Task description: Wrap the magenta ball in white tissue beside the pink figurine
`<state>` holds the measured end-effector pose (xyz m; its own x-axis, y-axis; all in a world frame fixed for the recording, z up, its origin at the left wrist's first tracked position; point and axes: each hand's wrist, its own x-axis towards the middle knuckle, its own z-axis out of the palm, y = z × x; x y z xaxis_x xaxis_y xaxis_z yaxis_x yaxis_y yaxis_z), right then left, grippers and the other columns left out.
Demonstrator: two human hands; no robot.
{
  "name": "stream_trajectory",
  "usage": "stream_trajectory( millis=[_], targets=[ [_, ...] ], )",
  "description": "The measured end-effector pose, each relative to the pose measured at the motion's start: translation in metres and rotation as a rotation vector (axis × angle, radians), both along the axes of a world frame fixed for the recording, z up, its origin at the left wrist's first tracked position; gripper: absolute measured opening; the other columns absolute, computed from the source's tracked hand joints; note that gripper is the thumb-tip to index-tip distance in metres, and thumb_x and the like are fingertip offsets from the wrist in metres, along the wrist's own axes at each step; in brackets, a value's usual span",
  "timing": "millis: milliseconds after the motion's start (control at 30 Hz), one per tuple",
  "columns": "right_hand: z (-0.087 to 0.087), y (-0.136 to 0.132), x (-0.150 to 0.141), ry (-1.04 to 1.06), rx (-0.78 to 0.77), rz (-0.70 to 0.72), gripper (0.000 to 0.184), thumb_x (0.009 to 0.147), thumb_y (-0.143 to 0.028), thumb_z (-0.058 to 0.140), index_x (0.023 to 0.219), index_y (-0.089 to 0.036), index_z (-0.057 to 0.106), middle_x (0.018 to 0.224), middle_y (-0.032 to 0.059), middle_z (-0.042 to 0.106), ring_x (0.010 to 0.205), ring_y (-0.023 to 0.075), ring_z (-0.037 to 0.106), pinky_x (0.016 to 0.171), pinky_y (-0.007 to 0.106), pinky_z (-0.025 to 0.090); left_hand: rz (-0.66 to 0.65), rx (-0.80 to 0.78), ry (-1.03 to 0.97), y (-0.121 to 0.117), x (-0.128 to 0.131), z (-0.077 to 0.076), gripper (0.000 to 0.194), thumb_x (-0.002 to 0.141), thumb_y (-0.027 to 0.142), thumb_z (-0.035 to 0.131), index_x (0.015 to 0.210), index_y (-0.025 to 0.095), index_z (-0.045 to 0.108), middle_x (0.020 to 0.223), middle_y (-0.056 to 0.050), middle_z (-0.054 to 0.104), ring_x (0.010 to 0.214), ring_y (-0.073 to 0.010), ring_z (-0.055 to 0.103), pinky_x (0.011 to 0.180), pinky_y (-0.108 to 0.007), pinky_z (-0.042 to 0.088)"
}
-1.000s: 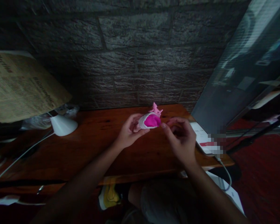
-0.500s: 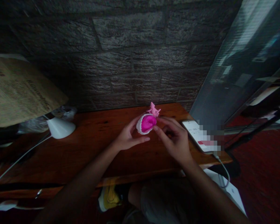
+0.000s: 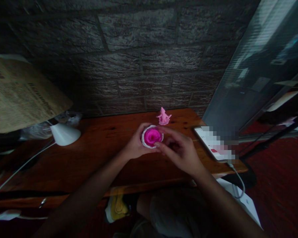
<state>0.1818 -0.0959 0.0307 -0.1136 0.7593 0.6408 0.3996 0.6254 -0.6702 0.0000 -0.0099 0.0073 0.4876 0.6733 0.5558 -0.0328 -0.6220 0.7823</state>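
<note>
A small round cup-like piece (image 3: 152,137) with a white rim and bright pink inside faces up toward me above the table. My left hand (image 3: 136,142) wraps round its left side and underside. The thumb and fingertips of my right hand (image 3: 180,150) touch its right edge. Whether the pink inside is clay or some other soft stuff I cannot tell. Just behind it, a light pink figurine (image 3: 163,116) with a pointed top and outstretched sides stands upright on the table, apart from both hands.
On the wooden table (image 3: 99,132), a phone (image 3: 208,142) with a plugged-in cable lies at right. A white cone-shaped lamp base (image 3: 64,135) and a printed paper shade or bag (image 3: 22,96) are at left. A dark brick wall (image 3: 139,62) rises behind; a glass panel (image 3: 238,79) stands right.
The cup-like piece has turned to face me more squarely and moved slightly left and nearer. My right hand has followed it. The figurine stays in place and shows more fully.
</note>
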Motion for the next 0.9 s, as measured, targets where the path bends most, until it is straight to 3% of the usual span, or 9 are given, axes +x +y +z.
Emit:
stream_trajectory(
  millis=[133, 300, 433, 567, 900],
  targets=[
    [0.000, 0.002, 0.002, -0.082, 0.002, 0.026, 0.036, 0.092, -0.029, 0.067, 0.126, -0.019, 0.065, 0.095, 0.0044, 0.071, 0.070, 0.0128, 0.062, 0.066, 0.026, 0.051, -0.041, -0.052, -0.005, -0.003, 0.001, 0.004, 0.079, 0.053, 0.028, 0.094, 0.122, 0.021, 0.054, 0.119, -0.009, 0.065, 0.104, -0.0236, 0.064, 0.092, -0.036, 0.052],
    [0.004, 0.000, 0.006, -0.073, -0.005, 0.073, 0.037, 0.091, -0.027, 0.068, 0.127, -0.020, 0.065, 0.091, 0.0024, 0.071, 0.067, 0.0118, 0.062, 0.064, 0.024, 0.051, -0.054, -0.093, 0.042, -0.003, 0.002, 0.005, 0.062, 0.055, 0.033, 0.092, 0.106, 0.018, 0.061, 0.103, -0.007, 0.068, 0.093, -0.0225, 0.064, 0.086, -0.036, 0.052],
    [0.005, -0.001, 0.004, -0.057, 0.000, 0.076, 0.043, 0.089, -0.028, 0.071, 0.130, -0.020, 0.062, 0.094, 0.0028, 0.070, 0.068, 0.0118, 0.062, 0.063, 0.025, 0.052, -0.044, -0.047, 0.022, 0.000, 0.001, 0.001, 0.061, 0.058, 0.035, 0.090, 0.109, 0.019, 0.059, 0.104, -0.007, 0.066, 0.093, -0.0221, 0.063, 0.086, -0.037, 0.052],
    [0.005, -0.001, -0.002, -0.061, 0.051, 0.024, 0.037, 0.087, -0.027, 0.073, 0.123, -0.021, 0.066, 0.093, 0.0025, 0.067, 0.071, 0.0125, 0.060, 0.066, 0.026, 0.051, -0.037, -0.013, 0.033, 0.003, 0.000, -0.002, 0.066, 0.058, 0.037, 0.090, 0.113, 0.019, 0.057, 0.109, -0.008, 0.066, 0.099, -0.0238, 0.063, 0.090, -0.038, 0.052],
    [0.007, -0.003, -0.005, -0.001, -0.014, 0.056, 0.035, 0.086, -0.019, 0.072, 0.120, -0.020, 0.066, 0.094, 0.0008, 0.065, 0.066, 0.0085, 0.057, 0.062, 0.022, 0.049, -0.034, 0.028, -0.002, 0.006, -0.001, -0.003, 0.063, 0.062, 0.036, 0.088, 0.113, 0.019, 0.055, 0.109, -0.008, 0.066, 0.098, -0.0226, 0.064, 0.088, -0.035, 0.052]
  ],
)
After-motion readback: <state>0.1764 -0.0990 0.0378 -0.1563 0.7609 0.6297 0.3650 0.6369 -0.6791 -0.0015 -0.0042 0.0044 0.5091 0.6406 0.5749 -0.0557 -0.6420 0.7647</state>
